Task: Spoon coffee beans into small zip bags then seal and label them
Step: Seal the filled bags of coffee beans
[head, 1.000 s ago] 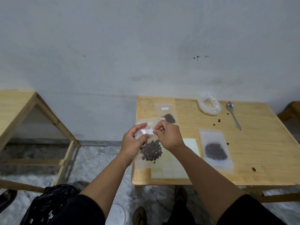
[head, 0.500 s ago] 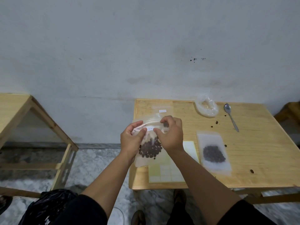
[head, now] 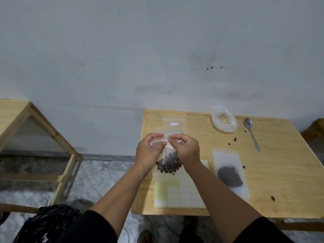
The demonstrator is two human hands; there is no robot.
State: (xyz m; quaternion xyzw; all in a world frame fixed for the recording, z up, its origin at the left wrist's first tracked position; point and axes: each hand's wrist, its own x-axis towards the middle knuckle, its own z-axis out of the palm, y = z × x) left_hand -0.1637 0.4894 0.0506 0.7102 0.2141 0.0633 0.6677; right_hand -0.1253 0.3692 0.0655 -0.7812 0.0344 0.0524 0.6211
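My left hand (head: 148, 150) and my right hand (head: 188, 150) pinch the top edge of a small clear zip bag (head: 169, 163) that hangs upright over the wooden table (head: 273, 172), coffee beans gathered in its bottom. A sheet of white label stickers (head: 180, 193) lies under it near the front edge. A second bag of beans (head: 230, 174) lies flat to the right. Behind my hands, a labelled bag (head: 174, 124) lies flat, mostly hidden. A metal spoon (head: 251, 133) rests at the back right.
A crumpled clear plastic bag (head: 224, 121) sits at the back of the table by the wall. Loose beans (head: 235, 139) are scattered on the right half. Another wooden table (head: 15, 114) stands to the left, and a black plastic bag (head: 43, 223) lies on the floor.
Both hands have lifted the bag off the table from lying flat to hanging upright, and the beans have slid to its bottom. My fingers have closed together at its top edge.
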